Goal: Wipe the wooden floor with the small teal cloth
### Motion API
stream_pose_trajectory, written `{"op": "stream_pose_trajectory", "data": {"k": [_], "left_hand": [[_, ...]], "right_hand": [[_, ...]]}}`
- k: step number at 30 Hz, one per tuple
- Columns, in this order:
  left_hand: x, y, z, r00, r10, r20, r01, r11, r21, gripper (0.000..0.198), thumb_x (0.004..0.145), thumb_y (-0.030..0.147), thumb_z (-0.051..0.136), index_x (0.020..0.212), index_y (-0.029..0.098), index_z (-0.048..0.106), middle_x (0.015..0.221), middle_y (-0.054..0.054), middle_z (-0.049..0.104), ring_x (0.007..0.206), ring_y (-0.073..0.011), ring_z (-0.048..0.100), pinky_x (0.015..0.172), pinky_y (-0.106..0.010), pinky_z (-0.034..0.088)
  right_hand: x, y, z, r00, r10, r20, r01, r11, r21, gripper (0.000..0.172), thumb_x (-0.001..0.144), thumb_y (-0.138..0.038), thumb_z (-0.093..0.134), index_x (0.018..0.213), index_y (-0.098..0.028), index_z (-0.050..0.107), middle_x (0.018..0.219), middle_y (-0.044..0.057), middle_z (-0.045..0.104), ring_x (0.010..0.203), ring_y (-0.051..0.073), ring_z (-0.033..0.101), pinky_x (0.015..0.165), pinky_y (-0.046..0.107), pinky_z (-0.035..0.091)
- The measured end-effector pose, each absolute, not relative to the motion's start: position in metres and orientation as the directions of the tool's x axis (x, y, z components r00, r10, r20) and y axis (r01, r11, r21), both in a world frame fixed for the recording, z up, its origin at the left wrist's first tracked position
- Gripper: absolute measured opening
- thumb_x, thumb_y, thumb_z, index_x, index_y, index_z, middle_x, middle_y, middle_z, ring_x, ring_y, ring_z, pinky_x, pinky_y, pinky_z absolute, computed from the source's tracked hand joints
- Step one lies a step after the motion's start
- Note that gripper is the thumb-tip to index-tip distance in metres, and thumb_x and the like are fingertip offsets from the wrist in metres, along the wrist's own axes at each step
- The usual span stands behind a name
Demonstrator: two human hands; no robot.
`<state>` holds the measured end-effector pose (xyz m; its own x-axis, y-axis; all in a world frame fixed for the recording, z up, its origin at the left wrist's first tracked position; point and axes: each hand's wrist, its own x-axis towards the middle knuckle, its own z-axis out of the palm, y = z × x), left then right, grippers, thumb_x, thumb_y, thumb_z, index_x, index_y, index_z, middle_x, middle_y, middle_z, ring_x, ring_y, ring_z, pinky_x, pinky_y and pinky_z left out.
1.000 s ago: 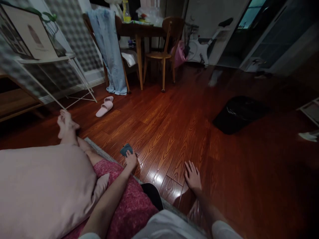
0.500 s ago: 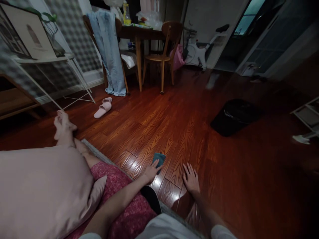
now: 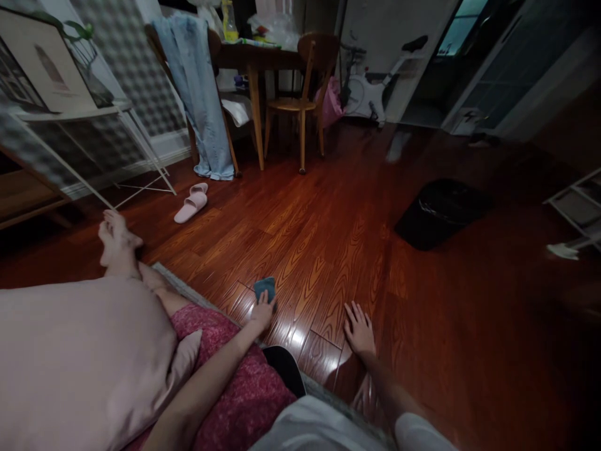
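Low at the wooden floor (image 3: 323, 225), a small dark teal cloth (image 3: 264, 284) sits beneath the fingers of my left hand (image 3: 261, 313). The fingers press down over its near part, and the thumb lies along its right side. The far part of the cloth sticks out past the fingertips. My right hand (image 3: 360, 331) rests apart from it, palm down on the floor with fingers spread, holding nothing.
A large pink pillow (image 3: 84, 357) and dark red fabric (image 3: 244, 382) lie at lower left, by bare legs. Pink slippers (image 3: 191, 205) sit on the floor. A black trash bin (image 3: 434, 213) stands right. Behind are a wooden chair (image 3: 300, 103), draped jeans (image 3: 197, 94) and an exercise bike (image 3: 369, 94).
My left hand has slid the teal cloth leftward and slightly forward across the floor. My right hand stays at about the same spot. The view has shifted slightly.
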<state>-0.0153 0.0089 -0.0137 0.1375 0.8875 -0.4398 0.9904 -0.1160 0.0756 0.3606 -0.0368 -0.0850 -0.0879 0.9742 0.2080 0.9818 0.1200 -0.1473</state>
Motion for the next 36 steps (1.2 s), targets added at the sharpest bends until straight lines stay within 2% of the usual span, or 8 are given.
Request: {"op": "stream_pose_trajectory", "data": {"k": [4,7,14,17,20,24,31,36], "left_hand": [[0.028,-0.008,-0.026,0.497,0.76,-0.419,0.867,-0.449,0.215,0.081,0.085,0.012,0.058,0.159,0.028,0.029,0.168,-0.012,0.014,0.153,-0.0318,0.017,0.119,-0.052,0.025],[0.043,-0.008,-0.028,0.554,0.737,-0.386,0.832,-0.488,0.262,0.081,0.086,0.017,0.061,0.159,0.031,0.029,0.169,-0.011,0.011,0.153,-0.0319,0.019,0.119,-0.053,0.026],[-0.012,0.026,-0.006,0.147,0.922,-0.358,0.986,-0.106,0.132,0.074,0.089,0.008,0.047,0.159,0.028,0.032,0.167,-0.012,0.021,0.153,-0.0299,0.019,0.118,-0.05,0.029],[-0.048,0.033,-0.002,-0.128,0.924,-0.36,0.985,0.16,0.06,0.069,0.093,0.012,0.042,0.159,0.025,0.03,0.165,-0.016,0.024,0.151,-0.0329,0.024,0.114,-0.052,0.036],[-0.063,0.029,-0.004,-0.223,0.9,-0.374,0.971,0.238,-0.005,0.067,0.095,0.019,0.042,0.16,0.022,0.027,0.163,-0.02,0.028,0.148,-0.037,0.031,0.11,-0.055,0.039],[-0.036,0.014,-0.014,-0.026,0.904,-0.426,0.999,0.034,0.011,0.07,0.091,0.016,0.047,0.159,0.022,0.031,0.163,-0.02,0.028,0.148,-0.0379,0.031,0.112,-0.055,0.037],[0.035,-0.007,-0.041,0.636,0.687,-0.352,0.771,-0.551,0.32,0.074,0.089,0.022,0.061,0.158,0.028,0.033,0.169,-0.012,0.009,0.153,-0.0346,0.014,0.119,-0.054,0.028],[0.023,0.01,-0.034,0.579,0.743,-0.337,0.811,-0.483,0.33,0.071,0.09,0.013,0.054,0.156,0.031,0.037,0.169,-0.008,0.012,0.153,-0.0287,0.018,0.12,-0.049,0.028]], "right_hand": [[0.361,-0.037,-0.084,-0.089,0.973,0.215,0.984,0.119,-0.131,0.058,0.097,-0.03,0.032,0.155,-0.026,0.037,0.161,0.006,0.039,0.15,0.021,0.03,0.12,0.046,0.026],[0.362,-0.037,-0.087,-0.09,0.971,0.221,0.985,0.12,-0.124,0.059,0.097,-0.029,0.032,0.155,-0.028,0.037,0.161,0.005,0.04,0.15,0.02,0.031,0.119,0.046,0.027],[0.363,-0.036,-0.093,-0.086,0.966,0.244,0.983,0.122,-0.137,0.059,0.097,-0.029,0.032,0.156,-0.029,0.036,0.16,0.005,0.041,0.15,0.021,0.032,0.119,0.046,0.027],[0.363,-0.035,-0.093,-0.093,0.966,0.24,0.981,0.13,-0.142,0.062,0.096,-0.028,0.034,0.158,-0.031,0.032,0.161,0.005,0.039,0.15,0.021,0.031,0.12,0.048,0.026],[0.363,-0.035,-0.093,-0.09,0.967,0.237,0.981,0.127,-0.145,0.063,0.096,-0.028,0.034,0.158,-0.031,0.029,0.161,0.005,0.039,0.15,0.022,0.031,0.12,0.048,0.025],[0.361,-0.035,-0.091,-0.087,0.969,0.23,0.982,0.122,-0.142,0.062,0.096,-0.028,0.034,0.158,-0.03,0.03,0.161,0.005,0.039,0.15,0.022,0.032,0.12,0.048,0.025],[0.363,-0.037,-0.09,-0.091,0.968,0.236,0.983,0.125,-0.135,0.059,0.097,-0.03,0.031,0.156,-0.028,0.036,0.16,0.007,0.041,0.15,0.021,0.031,0.119,0.047,0.027],[0.367,-0.035,-0.094,-0.104,0.966,0.237,0.983,0.136,-0.125,0.059,0.097,-0.031,0.031,0.155,-0.028,0.037,0.16,0.006,0.041,0.15,0.022,0.031,0.12,0.047,0.027]]}}
